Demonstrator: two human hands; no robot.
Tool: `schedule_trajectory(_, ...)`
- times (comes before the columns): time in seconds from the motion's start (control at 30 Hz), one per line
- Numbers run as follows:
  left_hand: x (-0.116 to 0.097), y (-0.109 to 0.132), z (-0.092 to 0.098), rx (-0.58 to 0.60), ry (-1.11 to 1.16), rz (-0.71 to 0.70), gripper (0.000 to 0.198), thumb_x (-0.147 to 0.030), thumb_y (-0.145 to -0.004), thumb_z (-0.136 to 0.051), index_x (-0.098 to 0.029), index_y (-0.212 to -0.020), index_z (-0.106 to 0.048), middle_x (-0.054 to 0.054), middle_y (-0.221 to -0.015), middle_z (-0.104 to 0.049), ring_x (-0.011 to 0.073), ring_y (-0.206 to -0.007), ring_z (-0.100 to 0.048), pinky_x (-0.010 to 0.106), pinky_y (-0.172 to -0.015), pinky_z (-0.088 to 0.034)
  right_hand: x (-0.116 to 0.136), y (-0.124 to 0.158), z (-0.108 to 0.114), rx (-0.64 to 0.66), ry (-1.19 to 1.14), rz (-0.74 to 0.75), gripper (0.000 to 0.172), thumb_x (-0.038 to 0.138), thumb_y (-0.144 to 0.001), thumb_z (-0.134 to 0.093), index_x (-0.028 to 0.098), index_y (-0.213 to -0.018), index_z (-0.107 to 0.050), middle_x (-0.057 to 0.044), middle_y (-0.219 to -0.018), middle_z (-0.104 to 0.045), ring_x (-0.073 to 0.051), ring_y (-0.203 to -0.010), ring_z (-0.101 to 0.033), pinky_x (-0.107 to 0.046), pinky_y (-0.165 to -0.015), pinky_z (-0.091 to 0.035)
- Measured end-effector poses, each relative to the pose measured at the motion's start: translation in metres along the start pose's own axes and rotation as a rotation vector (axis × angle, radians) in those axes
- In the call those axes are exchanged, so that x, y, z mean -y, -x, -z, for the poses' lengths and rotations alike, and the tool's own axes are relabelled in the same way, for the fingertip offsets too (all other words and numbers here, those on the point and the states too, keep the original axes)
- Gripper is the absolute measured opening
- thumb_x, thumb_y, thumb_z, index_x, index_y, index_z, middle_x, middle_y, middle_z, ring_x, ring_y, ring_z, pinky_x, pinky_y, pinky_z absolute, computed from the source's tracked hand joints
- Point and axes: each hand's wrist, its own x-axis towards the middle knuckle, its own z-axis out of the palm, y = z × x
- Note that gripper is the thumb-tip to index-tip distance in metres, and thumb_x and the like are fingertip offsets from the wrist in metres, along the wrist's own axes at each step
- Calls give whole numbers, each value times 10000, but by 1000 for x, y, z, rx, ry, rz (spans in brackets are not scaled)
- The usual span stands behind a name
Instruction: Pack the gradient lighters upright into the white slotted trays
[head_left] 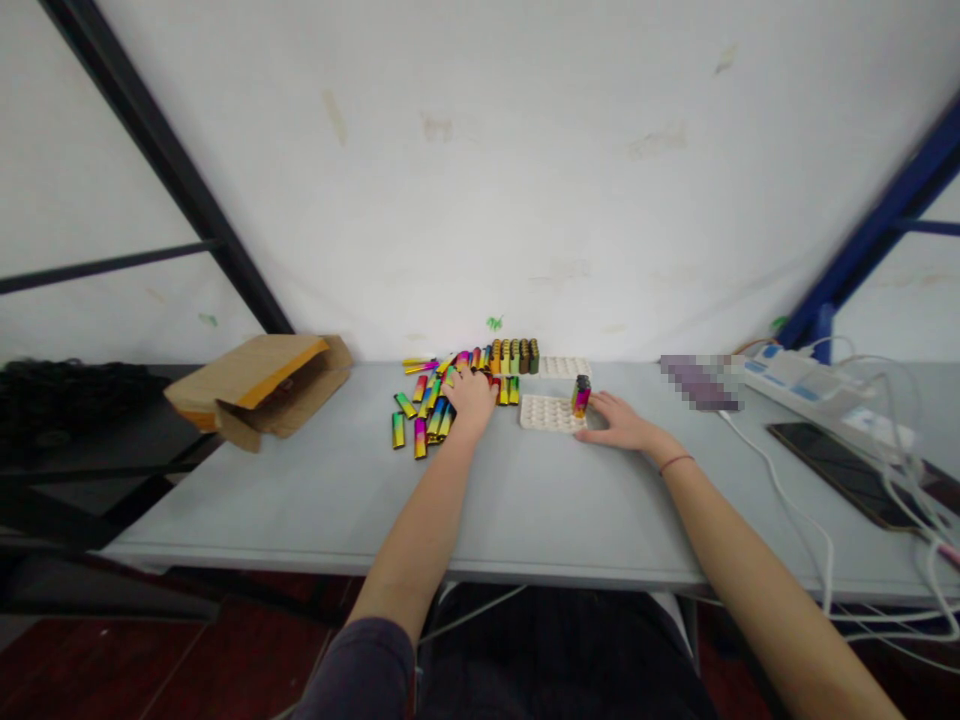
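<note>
My left hand (pixel 469 398) rests on a loose pile of shiny rainbow-coloured lighters (pixel 439 415), its fingers apart and their tips partly hidden among them. Past the thumb of my right hand (pixel 622 422), a white tray with rows of holes (pixel 551 412) lies on the table. At the tray's right end stands a magenta and gold lighter with a dark top (pixel 581 397). My right hand is open around that end, thumb by the front corner and fingers beside the upright lighter; whether they touch it is unclear.
Behind, a second white tray (pixel 566 367) lies near the wall, beside several upright rows of lighters (pixel 515 356). An open cardboard box (pixel 259 385) lies at the left. To the right are a phone (pixel 840 472), a power strip (pixel 817 385) and loose white cables (pixel 776 480).
</note>
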Motion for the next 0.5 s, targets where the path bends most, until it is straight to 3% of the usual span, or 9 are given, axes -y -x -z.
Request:
schedule_trajectory(0.27,-4,0,-2,13,26,9,424,-235,-994,-402,-226,-1184,-781,188,-1395,-653,400,-1339,-501,574,-1057,-403,2,1,2,21,17,-24,909,728,-834,-679,188,-1551,-531,-179,-1564,-555,-444,-1457,-477,-587,-1225,-366)
schedule_trajectory(0.4,-7,1,5,-60,120,53,443,-233,-1011,-371,-178,-1192,-772,212,-1445,-614,400,-1348,-510,569,-1051,-435,4,0,2,31,30,-40,945,733,-838,-667,132,-1553,-522,-206,-1582,-529,-446,-1480,-452,-570,-1243,-348)
schedule_trajectory(0.5,-8,-5,11,-90,261,84,422,-235,-1018,-366,-148,-1125,-764,224,-1334,-674,369,-1302,-574,502,-1044,-470,4,0,2,27,30,-20,936,738,-837,-666,137,-1542,-532,-201,-1571,-543,-442,-1464,-472,-573,-1236,-359)
